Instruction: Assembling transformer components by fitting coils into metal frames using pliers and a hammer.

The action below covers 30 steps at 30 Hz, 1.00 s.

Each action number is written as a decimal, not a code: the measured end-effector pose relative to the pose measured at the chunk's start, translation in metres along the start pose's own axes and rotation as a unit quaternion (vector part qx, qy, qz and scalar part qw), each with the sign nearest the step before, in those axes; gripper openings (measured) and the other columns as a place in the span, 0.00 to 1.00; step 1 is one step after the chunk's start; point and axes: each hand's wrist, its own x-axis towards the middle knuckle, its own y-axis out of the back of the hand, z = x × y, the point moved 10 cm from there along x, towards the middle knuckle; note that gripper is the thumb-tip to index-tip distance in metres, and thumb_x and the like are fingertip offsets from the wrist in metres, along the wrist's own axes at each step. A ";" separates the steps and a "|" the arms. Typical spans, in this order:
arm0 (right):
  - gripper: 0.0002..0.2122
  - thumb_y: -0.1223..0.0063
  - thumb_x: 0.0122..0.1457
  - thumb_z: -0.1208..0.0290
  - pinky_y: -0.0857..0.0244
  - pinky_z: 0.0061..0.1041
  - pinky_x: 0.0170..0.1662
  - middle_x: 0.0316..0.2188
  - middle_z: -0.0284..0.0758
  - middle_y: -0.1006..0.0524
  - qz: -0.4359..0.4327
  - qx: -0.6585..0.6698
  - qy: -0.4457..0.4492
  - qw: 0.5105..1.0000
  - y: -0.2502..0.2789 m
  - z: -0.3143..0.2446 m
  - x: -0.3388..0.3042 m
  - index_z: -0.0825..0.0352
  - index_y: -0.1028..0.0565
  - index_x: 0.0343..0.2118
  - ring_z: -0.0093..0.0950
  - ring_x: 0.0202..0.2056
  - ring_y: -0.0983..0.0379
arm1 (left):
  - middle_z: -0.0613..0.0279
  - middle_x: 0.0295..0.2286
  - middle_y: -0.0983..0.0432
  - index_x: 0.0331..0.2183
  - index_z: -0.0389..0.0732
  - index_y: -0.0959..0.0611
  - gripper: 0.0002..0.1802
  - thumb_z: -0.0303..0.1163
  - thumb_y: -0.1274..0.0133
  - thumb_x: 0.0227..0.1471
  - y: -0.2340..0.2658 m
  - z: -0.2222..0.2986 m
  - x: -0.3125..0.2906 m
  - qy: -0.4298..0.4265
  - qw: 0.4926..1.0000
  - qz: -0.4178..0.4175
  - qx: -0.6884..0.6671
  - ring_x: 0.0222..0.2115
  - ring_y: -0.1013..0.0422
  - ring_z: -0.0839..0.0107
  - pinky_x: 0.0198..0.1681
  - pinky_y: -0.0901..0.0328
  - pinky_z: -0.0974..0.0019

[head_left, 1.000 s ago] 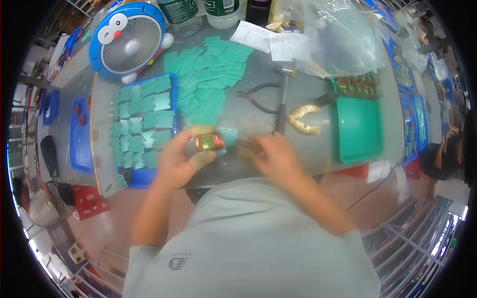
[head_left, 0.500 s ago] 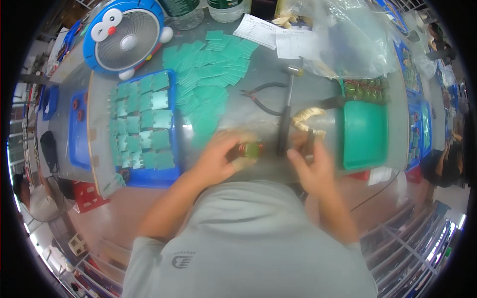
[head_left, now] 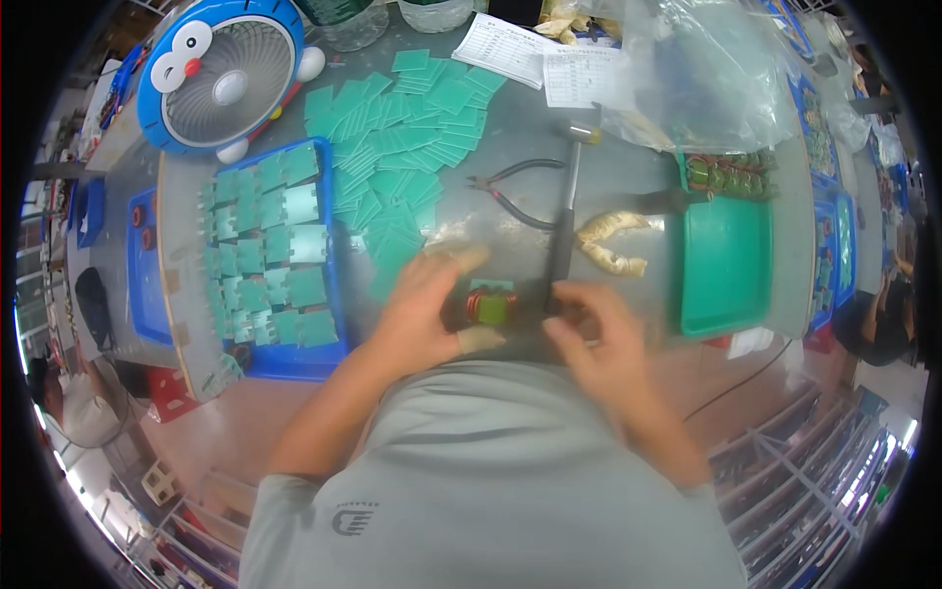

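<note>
Worn on the head, one wide fisheye view looks steeply down past the pale grey fabric shirt, close over the flat grey workbench, its rim reaching the smooth pinkish floor.

Hammer: one
Hands: two, one left of the hammer, one at its handle end
Pliers: one, left of the hammer
Wound coils: one left of the hammer, several right, uncountable
Fan: one, left of the hammer
Loose green plates: dozens, too overlapped to count
</note>
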 end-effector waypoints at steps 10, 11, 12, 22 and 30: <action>0.30 0.27 0.42 0.72 0.33 0.38 0.43 0.44 0.38 0.23 -0.041 -0.161 0.239 0.957 -0.063 -0.046 0.014 0.67 0.24 0.52 0.40 0.39 0.27 | 0.61 0.47 0.21 0.49 0.42 0.17 0.34 0.52 0.30 0.45 -0.011 0.003 -0.003 -0.083 0.991 0.083 0.060 0.54 0.30 0.52 0.56 0.40 0.52; 0.30 0.27 0.43 0.71 0.33 0.38 0.43 0.44 0.38 0.23 -0.050 -0.159 0.230 0.959 -0.064 -0.044 0.014 0.67 0.25 0.52 0.41 0.40 0.27 | 0.61 0.47 0.21 0.49 0.42 0.17 0.34 0.52 0.30 0.45 -0.012 0.000 -0.004 -0.083 0.991 0.086 0.058 0.54 0.30 0.52 0.56 0.40 0.52; 0.29 0.26 0.44 0.71 0.32 0.38 0.43 0.44 0.39 0.23 -0.058 -0.157 0.221 0.961 -0.065 -0.042 0.015 0.67 0.25 0.52 0.41 0.40 0.27 | 0.60 0.47 0.21 0.49 0.42 0.18 0.34 0.52 0.30 0.46 -0.012 -0.002 -0.006 -0.086 0.991 0.087 0.063 0.54 0.30 0.52 0.56 0.41 0.52; 0.22 0.30 0.54 0.71 0.28 0.40 0.42 0.41 0.43 0.21 -0.026 -0.057 0.074 0.995 -0.021 -0.020 0.016 0.68 0.26 0.51 0.45 0.38 0.24 | 0.53 0.51 0.24 0.53 0.43 0.20 0.39 0.48 0.26 0.42 -0.011 0.015 -0.006 -0.092 0.996 0.019 0.014 0.54 0.31 0.51 0.58 0.40 0.52; 0.20 0.35 0.57 0.64 0.27 0.45 0.41 0.36 0.49 0.20 -0.022 -0.388 0.018 0.921 -0.014 0.027 0.100 0.69 0.28 0.47 0.49 0.38 0.20 | 0.52 0.54 0.26 0.55 0.42 0.21 0.43 0.46 0.23 0.39 0.004 0.015 0.004 -0.071 0.997 0.013 -0.015 0.57 0.32 0.49 0.61 0.38 0.51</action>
